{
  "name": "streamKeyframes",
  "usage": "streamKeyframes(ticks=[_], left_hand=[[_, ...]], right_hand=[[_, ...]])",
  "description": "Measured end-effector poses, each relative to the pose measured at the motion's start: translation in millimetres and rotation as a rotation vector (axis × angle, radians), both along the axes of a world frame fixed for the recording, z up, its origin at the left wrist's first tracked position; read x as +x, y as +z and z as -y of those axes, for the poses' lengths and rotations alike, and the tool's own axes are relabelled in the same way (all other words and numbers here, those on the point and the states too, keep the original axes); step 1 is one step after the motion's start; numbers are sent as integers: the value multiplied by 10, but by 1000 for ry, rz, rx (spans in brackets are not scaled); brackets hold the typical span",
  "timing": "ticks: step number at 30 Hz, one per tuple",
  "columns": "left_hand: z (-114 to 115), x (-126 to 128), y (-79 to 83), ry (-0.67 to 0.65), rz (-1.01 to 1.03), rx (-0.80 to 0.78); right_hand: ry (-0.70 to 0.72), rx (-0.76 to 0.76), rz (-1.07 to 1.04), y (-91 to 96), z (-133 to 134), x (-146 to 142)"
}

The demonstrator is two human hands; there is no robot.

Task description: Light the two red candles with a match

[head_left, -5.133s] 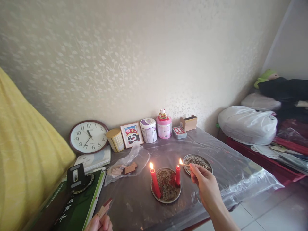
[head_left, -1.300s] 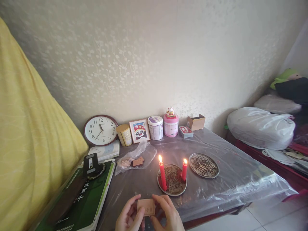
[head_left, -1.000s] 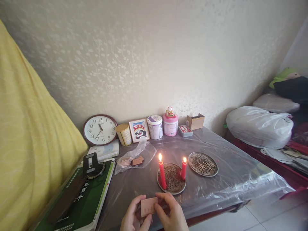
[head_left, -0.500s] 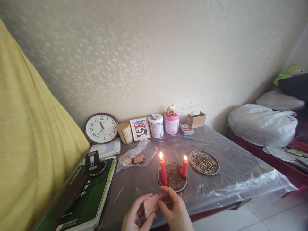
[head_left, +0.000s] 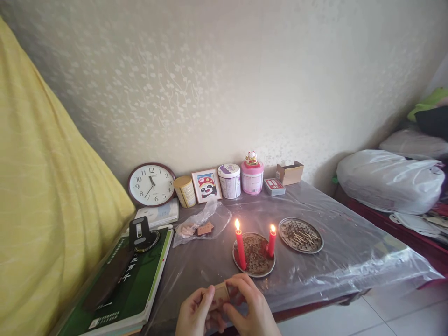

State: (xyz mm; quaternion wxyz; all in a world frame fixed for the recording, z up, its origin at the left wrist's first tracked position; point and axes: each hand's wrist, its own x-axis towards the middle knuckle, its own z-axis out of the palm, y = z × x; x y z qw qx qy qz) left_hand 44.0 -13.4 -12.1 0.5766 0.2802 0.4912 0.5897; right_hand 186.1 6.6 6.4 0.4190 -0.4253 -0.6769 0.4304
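Observation:
A small tan matchbox (head_left: 220, 296) is held low over the front of the table. My left hand (head_left: 199, 308) grips it with the thumb on its top face and the fingers curled beneath. At the box's right end are the bent fingers of my right hand (head_left: 250, 305), the index finger touching its edge and the thumb lower down; what lies between them is partly hidden. Just beyond stand two lit red candles, a taller one (head_left: 240, 249) and a shorter one (head_left: 272, 242), on a round metal plate (head_left: 257, 274). Several matchsticks (head_left: 304, 238) lie on a second plate (head_left: 319, 249).
A clear plastic bag (head_left: 217, 217) with small tan boxes lies left of the candles. Green books (head_left: 140, 275) carry a black strapped object (head_left: 139, 232). A clock (head_left: 151, 185), tins (head_left: 229, 182), a picture frame (head_left: 206, 185) and a cardboard box (head_left: 290, 173) line the wall.
The matchbox has turned flatter, with my left thumb now across its top. My right fingers have shifted around its right end. The whole view has moved slightly.

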Motion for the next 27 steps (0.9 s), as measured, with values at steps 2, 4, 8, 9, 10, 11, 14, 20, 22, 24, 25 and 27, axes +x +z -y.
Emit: streamKeyframes(ticks=[2,4,8,9,10,11,14,20,22,24,25,27], left_hand=[[-5,-23,-22,-59,-25,-55],[-8,-38,-25,-101,-73,-76],[-5,-15,11,-49,-66,-5],[-3,0,23,-5,-63,23],[0,17,32,44,-67,50],[3,34,39,86,-76,72],[12,76,44,156,-108,121],[19,95,55,184,-133,109],[16,73,61,188,-120,88],[10,36,59,169,-87,77],[6,14,54,144,-72,76],[-4,-28,44,84,-58,67]], right_hand=[[20,-2,68,-16,-2,0],[50,-3,110,-32,-2,-2],[12,-35,139,-40,0,-12],[-15,-49,129,-39,-1,-13],[-36,-62,116,-38,-1,-14],[-45,-72,103,-39,-2,-13],[-38,-73,85,-52,-2,-9],[-59,-70,94,-52,6,-9],[-59,-68,83,-38,3,0],[-47,-59,67,-26,-9,18],[-36,-51,61,-22,-19,30],[-11,-33,54,-20,-42,61]])
